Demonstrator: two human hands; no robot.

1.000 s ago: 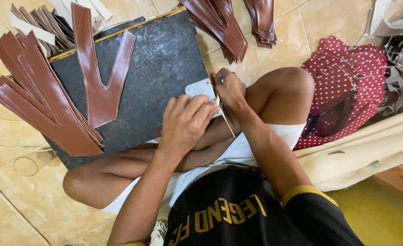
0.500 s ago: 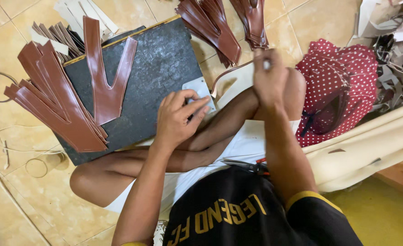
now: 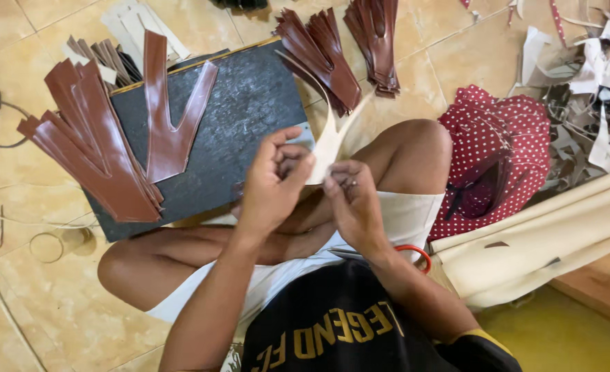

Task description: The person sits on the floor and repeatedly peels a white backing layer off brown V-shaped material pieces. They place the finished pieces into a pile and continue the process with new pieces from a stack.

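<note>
Above the person's crossed bare legs, both hands meet on a pale, cream-coloured Y-shaped cut piece of leather-like material (image 3: pixel 329 141), its light underside facing the camera. The left hand (image 3: pixel 274 182) pinches the lower stem of the piece between thumb and curled fingers, and the right hand (image 3: pixel 353 200) closes its fingertips on the same stem just beside it — the two hands almost touch. The forked arms of the piece rise away from the hands, one curving up over the edge of the dark grey rectangular work board (image 3: pixel 243 110) that lies on the beige tiled floor (image 3: pixel 29 296) in front of the knees.

On that board rests a single glossy brown Y-shaped cut piece (image 3: pixel 169 117), flat and apart from the hands. Overlapping the board's left edge is a fanned stack of the same brown cut pieces (image 3: pixel 95 155). Two more bundles of brown pieces (image 3: pixel 346 48) lie on the tiles beyond the board. Right of the knee sits a red cloth with white polka dots (image 3: pixel 501 155), and farther right — a heap of pale offcut scraps (image 3: pixel 594 89). An orange-handled tool (image 3: pixel 415 251), mostly hidden, lies by the right thigh.
</note>
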